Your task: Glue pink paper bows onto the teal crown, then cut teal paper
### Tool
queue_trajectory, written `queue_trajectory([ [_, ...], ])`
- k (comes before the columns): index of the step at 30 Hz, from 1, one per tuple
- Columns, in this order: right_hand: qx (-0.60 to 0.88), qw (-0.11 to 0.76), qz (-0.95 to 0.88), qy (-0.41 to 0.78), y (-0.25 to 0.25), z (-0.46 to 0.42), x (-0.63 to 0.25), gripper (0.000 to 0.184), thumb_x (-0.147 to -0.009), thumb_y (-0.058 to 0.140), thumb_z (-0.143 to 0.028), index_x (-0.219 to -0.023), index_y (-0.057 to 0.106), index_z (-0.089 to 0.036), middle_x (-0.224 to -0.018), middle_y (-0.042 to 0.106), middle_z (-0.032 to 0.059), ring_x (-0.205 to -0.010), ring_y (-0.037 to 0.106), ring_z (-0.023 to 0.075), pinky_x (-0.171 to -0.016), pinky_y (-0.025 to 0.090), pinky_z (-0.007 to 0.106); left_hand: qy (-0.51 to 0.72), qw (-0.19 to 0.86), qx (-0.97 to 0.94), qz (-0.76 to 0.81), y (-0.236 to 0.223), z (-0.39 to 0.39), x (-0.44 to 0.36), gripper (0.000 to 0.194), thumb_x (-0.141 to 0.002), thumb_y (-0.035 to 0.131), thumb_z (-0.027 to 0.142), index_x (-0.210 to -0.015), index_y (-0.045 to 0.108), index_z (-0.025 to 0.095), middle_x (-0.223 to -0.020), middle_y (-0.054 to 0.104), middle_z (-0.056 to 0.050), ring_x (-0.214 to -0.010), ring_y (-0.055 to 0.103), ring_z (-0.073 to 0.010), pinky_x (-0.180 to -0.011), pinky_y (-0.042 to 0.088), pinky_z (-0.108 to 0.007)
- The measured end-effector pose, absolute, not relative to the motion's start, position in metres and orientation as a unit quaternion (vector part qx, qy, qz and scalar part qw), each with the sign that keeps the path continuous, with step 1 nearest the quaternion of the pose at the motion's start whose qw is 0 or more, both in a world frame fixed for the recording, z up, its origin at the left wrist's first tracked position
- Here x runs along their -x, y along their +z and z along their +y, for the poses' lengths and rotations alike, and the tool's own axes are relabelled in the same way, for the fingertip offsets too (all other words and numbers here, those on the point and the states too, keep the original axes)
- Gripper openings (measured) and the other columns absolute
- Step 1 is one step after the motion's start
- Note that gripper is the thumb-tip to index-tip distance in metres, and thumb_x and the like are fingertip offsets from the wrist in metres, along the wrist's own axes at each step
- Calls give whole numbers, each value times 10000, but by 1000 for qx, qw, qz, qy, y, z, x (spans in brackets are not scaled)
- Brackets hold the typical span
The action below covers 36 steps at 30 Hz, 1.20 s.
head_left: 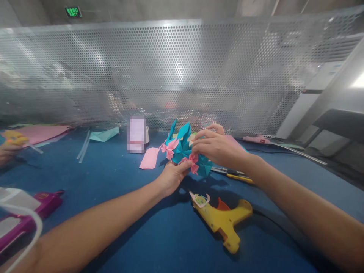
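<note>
A folded paper flower ball of teal petals with small pink paper flowers is held up over the blue table. My left hand grips it from below, thumb on its near side. Over its right side curl the fingers of my right hand, closed around a pink paper flower; the fingertips are partly hidden. Below the ball, a yellow glue gun with an orange trigger lies on its side on the table, its nozzle toward the ball.
Pink paper slips lie beside a phone. Clear glue sticks and a mint paper piece are farther left. A yellow cutter lies right. A purple device stands front left. Another person's hand holds something yellow. A perforated metal panel borders the back.
</note>
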State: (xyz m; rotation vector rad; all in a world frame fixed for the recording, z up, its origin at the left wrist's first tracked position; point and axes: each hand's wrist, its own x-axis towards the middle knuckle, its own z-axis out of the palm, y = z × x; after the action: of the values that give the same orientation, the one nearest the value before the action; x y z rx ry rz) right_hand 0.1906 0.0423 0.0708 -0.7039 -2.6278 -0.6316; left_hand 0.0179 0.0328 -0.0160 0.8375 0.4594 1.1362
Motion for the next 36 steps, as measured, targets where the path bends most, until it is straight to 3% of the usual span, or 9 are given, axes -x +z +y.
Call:
queue_trajectory([
  [36, 249, 165, -921, -249, 69, 42, -190, 168, -910, 500, -161, -845, 651, -201, -907, 711, 17, -1008, 526, 190, -933, 227, 400, 521, 727, -389, 220, -14, 32, -18, 237, -591, 826, 230, -754, 684, 131, -801, 706, -28, -736, 639, -146, -771, 517, -317],
])
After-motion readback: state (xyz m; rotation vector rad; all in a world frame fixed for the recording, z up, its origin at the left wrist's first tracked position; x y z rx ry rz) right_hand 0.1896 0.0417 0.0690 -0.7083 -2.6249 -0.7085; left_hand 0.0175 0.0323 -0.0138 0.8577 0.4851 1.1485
